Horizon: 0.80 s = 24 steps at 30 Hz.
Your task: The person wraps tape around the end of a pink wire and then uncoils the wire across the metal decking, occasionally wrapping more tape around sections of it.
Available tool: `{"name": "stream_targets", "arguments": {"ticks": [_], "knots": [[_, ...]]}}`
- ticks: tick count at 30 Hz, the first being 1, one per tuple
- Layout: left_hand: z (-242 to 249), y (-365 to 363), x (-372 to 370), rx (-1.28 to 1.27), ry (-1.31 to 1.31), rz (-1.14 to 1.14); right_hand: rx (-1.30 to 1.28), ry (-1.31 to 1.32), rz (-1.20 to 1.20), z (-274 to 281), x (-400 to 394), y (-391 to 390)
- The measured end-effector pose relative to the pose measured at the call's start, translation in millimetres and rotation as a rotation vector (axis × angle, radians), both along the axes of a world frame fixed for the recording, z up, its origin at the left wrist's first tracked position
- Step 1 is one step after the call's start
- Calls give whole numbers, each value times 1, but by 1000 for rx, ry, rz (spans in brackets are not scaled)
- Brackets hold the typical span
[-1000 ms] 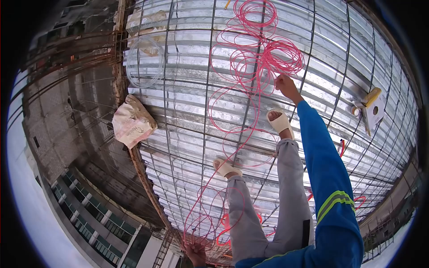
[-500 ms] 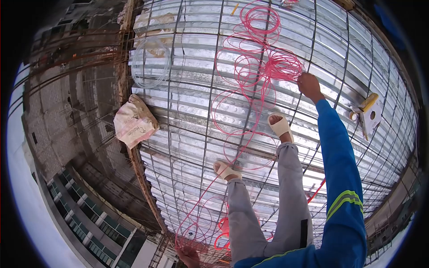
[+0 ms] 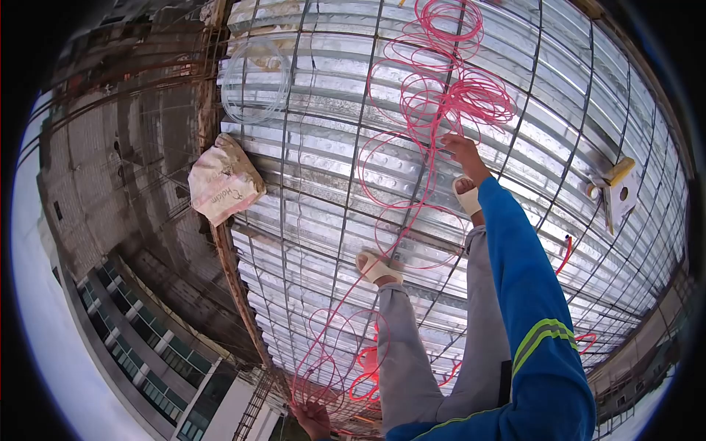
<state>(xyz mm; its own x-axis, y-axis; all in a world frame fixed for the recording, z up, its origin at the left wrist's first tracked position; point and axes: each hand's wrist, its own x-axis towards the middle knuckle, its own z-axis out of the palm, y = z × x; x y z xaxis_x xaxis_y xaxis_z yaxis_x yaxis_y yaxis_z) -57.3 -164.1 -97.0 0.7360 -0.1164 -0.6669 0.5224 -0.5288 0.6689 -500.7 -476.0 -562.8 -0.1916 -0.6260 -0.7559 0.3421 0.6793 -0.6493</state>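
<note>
Loose loops of pinkish-red wire point(image 3: 478, 99) lie across the steel mesh and ribbed metal decking. My right hand point(image 3: 465, 156) is at the lower edge of the main bundle, fingers stretched toward its strands and slightly apart; a firm grip is not visible. At the bottom left, my left hand point(image 3: 313, 417) is closed on more loops of the same wire, its fingers partly cut off by dim light. A strand runs between the two areas, passing my left foot point(image 3: 379, 267). My right foot point(image 3: 466, 197) is partly behind my right forearm.
A clear coil of tubing or wire point(image 3: 255, 81) lies at upper left. Below it, a torn cement bag point(image 3: 224, 180) sits at the deck's edge, beside a drop. To the right are a white board with a hole point(image 3: 622, 195) and a short red piece point(image 3: 565, 255). Rebar mesh point(image 3: 353, 147) crosses the deck.
My right hand has left the right side of the wire bundle and moved left and slightly down to the strands beneath it. My left hand stays on its loops. The view has shifted a little.
</note>
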Motion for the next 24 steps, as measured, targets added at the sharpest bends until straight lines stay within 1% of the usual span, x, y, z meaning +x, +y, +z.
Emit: {"name": "stream_targets", "arguments": {"ticks": [1,2,4,8,10,11,13,14,15,16,17,19,20,21,22,24], "knots": [[0,-1,0,16,25,10,-64,18,98,0,4,-2],[-1,6,5,12,25,11,-67,18,100,0,9,-6],[1,18,11,-47,65,-82,38,86,148,-3,19,-9],[5,18,8,44,0,-72,128,16,82,-6,23,-10],[10,19,8,25,42,-27,87,-278,-191,-6,22,-9],[12,20,8,31,36,-25,93,-284,-190,-6,22,-10],[12,21,7,23,75,-64,-22,-469,-302,-4,18,-13],[10,24,9,30,77,-64,-31,-500,-329,-2,14,-14],[7,27,13,44,45,-39,-25,-496,-331,-1,7,-15],[5,31,17,57,13,-14,-76,-527,-292,1,-1,-18],[4,35,21,58,15,-13,-128,-558,-253,4,-7,-22],[3,36,21,8,68,-20,-95,-519,-281,9,-20,-28],[3,37,20,3,73,-18,-156,-538,-224,13,-31,-31],[1,32,15,14,46,-56,-220,-555,-165,20,-39,-37],[0,27,12,24,21,-97,-223,-529,-195,28,-44,-41],[3,19,6,-11,68,-112,-233,-513,-199,46,-57,-43]]}}
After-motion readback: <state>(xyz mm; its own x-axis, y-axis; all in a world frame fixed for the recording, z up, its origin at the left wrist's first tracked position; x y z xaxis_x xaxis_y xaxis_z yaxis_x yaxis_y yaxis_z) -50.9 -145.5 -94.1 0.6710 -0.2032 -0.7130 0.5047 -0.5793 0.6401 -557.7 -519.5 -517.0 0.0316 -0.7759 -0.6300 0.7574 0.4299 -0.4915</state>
